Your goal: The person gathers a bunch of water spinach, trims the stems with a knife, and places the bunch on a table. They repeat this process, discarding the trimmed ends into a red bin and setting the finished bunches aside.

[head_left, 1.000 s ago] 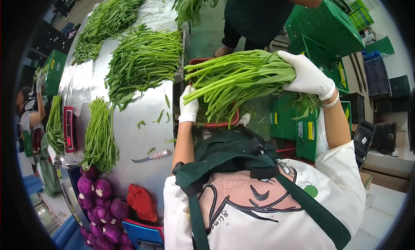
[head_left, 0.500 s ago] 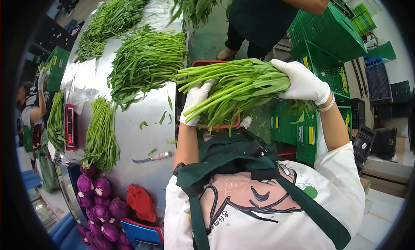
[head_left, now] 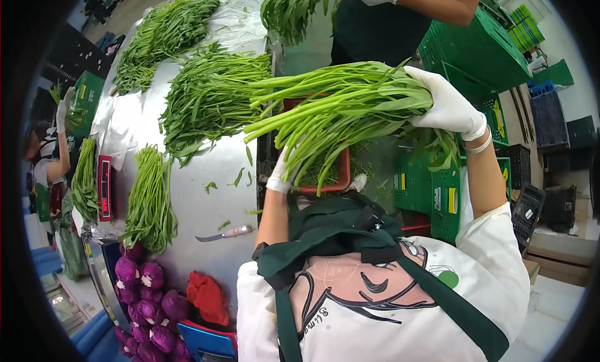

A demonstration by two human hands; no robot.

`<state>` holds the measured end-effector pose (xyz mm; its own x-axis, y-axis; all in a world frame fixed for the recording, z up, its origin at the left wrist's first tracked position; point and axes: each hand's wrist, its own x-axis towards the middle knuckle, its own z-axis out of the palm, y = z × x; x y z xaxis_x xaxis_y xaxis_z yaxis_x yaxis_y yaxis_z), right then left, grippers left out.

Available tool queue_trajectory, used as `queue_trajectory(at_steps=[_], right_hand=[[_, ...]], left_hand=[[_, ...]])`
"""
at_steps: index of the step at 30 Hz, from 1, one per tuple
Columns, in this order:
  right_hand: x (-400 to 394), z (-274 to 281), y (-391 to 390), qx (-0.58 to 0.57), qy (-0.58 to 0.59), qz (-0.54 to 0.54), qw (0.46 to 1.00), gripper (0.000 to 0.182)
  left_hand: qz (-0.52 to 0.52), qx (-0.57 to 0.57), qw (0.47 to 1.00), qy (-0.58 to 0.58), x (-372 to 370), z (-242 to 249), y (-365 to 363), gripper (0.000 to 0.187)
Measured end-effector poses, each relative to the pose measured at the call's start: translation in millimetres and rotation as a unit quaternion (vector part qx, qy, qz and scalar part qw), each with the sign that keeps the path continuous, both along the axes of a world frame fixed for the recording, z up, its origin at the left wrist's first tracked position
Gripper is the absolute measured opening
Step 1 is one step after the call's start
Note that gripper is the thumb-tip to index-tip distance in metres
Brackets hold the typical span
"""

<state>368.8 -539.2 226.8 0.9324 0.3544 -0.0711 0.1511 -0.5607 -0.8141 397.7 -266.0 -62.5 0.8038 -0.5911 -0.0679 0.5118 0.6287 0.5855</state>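
My right hand [head_left: 447, 104], in a white glove, grips a large bunch of long-stemmed green vegetables [head_left: 337, 112] by its leafy end and holds it up level. The cut stalk ends point left, over the edge of the steel table [head_left: 200, 206]. My left hand [head_left: 279, 174], also gloved, is under the stalk ends. Its fingers are hidden behind the stems, so its grip cannot be made out. A red crate [head_left: 342, 171] with green trimmings sits right below the bunch.
Several piles of greens [head_left: 209, 96] lie on the table, with a knife [head_left: 222, 234], a red scale [head_left: 104, 187], purple vegetables [head_left: 144, 287] and a red cloth [head_left: 206, 297]. Green crates [head_left: 437, 193] stand to the right. Another person [head_left: 387, 12] opposite holds greens; a third person [head_left: 53, 155] works at the left.
The bunch has been lifted higher and further over the table. My left hand has slipped down from the stalk ends to beneath them.
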Motion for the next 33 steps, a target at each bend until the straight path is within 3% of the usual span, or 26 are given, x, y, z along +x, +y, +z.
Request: queue_trajectory(at_steps=[1, 2, 3, 5, 9, 10, 11, 15, 17, 19, 22, 23, 26, 27, 28, 30, 33], right_hand=[[2.0, 0.6, 1.8, 0.0, -0.006, 0.006, 1.0, 0.053], [4.3, -0.4, 1.7, -0.005, -0.01, 0.005, 1.0, 0.052], [6.6, -3.3, 0.0, -0.01, -0.015, 0.003, 1.0, 0.052], [9.2, -10.3, -4.6, -0.009, -0.004, -0.01, 1.0, 0.051], [15.5, -19.2, -14.0, 0.008, 0.021, -0.042, 0.999, 0.05], [14.9, -20.0, -14.9, 0.01, 0.026, -0.049, 0.998, 0.05], [15.1, -18.9, -12.9, 0.017, 0.034, -0.042, 0.998, 0.049], [12.8, -15.1, -9.5, 0.057, 0.062, -0.032, 0.996, 0.049], [12.8, -14.5, -8.3, 0.084, 0.069, -0.019, 0.994, 0.049], [10.4, -12.7, -7.1, 0.066, 0.056, -0.027, 0.996, 0.049], [10.0, -8.3, -4.9, 0.052, 0.023, -0.027, 0.998, 0.049], [8.2, -8.6, -3.6, 0.049, 0.016, -0.025, 0.998, 0.048], [11.2, -17.9, -2.7, 0.02, -0.003, -0.024, 0.999, 0.047], [11.9, -18.8, -2.0, 0.02, -0.003, -0.02, 1.0, 0.046], [11.1, -16.3, 0.4, 0.01, 0.015, -0.019, 1.0, 0.05], [9.9, -6.6, 5.4, -0.007, 0.046, -0.019, 0.999, 0.057], [8.1, -4.2, 7.4, -0.036, 0.018, -0.009, 0.999, 0.054]], left_hand=[[0.041, 0.004, 0.981, -0.192, 12.7, -17.1, -12.8, 0.041], [0.103, 0.13, 0.943, -0.289, 13.5, -33.5, -14.8, 0.04], [0.168, 0.262, 0.878, -0.364, 12.2, -11.7, -19.2, 0.04], [0.122, 0.11, 0.955, -0.248, 11.6, 18.1, -14.6, 0.04], [0.057, 0.251, 0.935, -0.244, 4.4, 93.4, 5.9, 0.041], [0.081, 0.298, 0.923, -0.229, -2.0, 117.7, 4.5, 0.041], [0.034, 0.249, 0.95, -0.187, -0.1, 117.9, 8.4, 0.04], [0.056, -0.033, 0.997, -0.043, -2.6, 90.3, 12.8, 0.034], [0.106, 0.08, 0.988, -0.074, 8.0, 47.2, 19.7, 0.033], [0.133, 0.094, 0.986, 0.04, 6.3, 88.2, 25.8, 0.026], [0.334, 0.304, 0.883, -0.126, 1.5, 107.1, 33.5, 0.017], [0.427, 0.284, 0.845, -0.153, -0.8, 111.7, 32.7, 0.01], [0.434, 0.474, 0.647, -0.412, -23.1, 155.2, 17.9, 0.012], [0.377, 0.484, 0.565, -0.553, -21.0, 177.5, 12.8, 0.02], [0.35, 0.534, 0.494, -0.59, -21.8, 185.2, 5.7, 0.025], [0.308, 0.58, 0.481, -0.581, -16.7, 183.9, 1.4, 0.026], [0.304, 0.555, 0.478, -0.61, -6.7, 174.7, 2.0, 0.023]])
